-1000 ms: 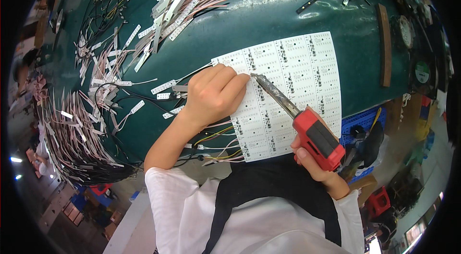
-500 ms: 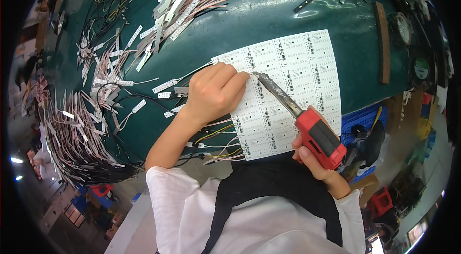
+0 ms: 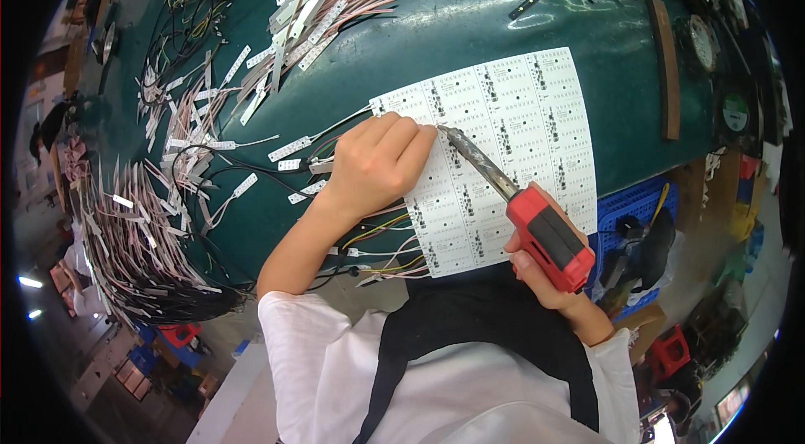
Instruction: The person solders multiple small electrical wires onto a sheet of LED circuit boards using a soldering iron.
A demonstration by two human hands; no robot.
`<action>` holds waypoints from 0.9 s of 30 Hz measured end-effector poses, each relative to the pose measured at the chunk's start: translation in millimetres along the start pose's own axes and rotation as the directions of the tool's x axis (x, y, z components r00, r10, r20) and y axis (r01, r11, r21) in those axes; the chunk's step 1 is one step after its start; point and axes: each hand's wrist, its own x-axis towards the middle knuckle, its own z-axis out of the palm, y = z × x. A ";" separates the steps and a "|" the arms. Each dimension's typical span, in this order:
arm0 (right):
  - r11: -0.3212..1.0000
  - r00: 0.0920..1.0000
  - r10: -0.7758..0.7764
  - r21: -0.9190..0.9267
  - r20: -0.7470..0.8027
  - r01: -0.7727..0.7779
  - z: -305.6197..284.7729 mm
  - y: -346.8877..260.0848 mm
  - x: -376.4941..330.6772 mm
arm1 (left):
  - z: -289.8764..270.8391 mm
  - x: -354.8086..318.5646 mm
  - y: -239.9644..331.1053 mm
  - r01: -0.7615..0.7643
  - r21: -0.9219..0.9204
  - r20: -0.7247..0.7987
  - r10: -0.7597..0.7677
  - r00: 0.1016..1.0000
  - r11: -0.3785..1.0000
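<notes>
Green tabletop (image 3: 625, 104) spans the workshop. At its left lies a thick bundle of wires (image 3: 134, 234), then loose white strips (image 3: 205, 145). Next, the left hand (image 3: 379, 160) rests, fingers bunched, on the left part of a white circuit sheet (image 3: 524, 142); I cannot tell whether it pinches anything. Over the sheet, the right hand (image 3: 545, 286) grips a red soldering iron (image 3: 549, 238), its tip just beside the left hand. Farther right come a blue crate (image 3: 616, 202) and a wooden bar (image 3: 664, 67).
</notes>
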 end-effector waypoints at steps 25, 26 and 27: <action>0.868 0.981 -0.103 0.467 -0.164 0.169 -22.4 -24.3 4.6 | 4.8 66.7 -89.2 0.307 0.133 -0.064 -0.301 0.951 0.942; 0.876 0.985 -0.087 0.460 -0.149 0.147 -22.9 -24.8 4.2 | 7.2 66.5 -91.6 0.299 0.131 -0.077 -0.291 0.954 0.945; 0.883 0.988 -0.071 0.453 -0.135 0.125 -23.1 -25.1 3.9 | 8.4 66.5 -93.0 0.291 0.123 -0.085 -0.282 0.956 0.949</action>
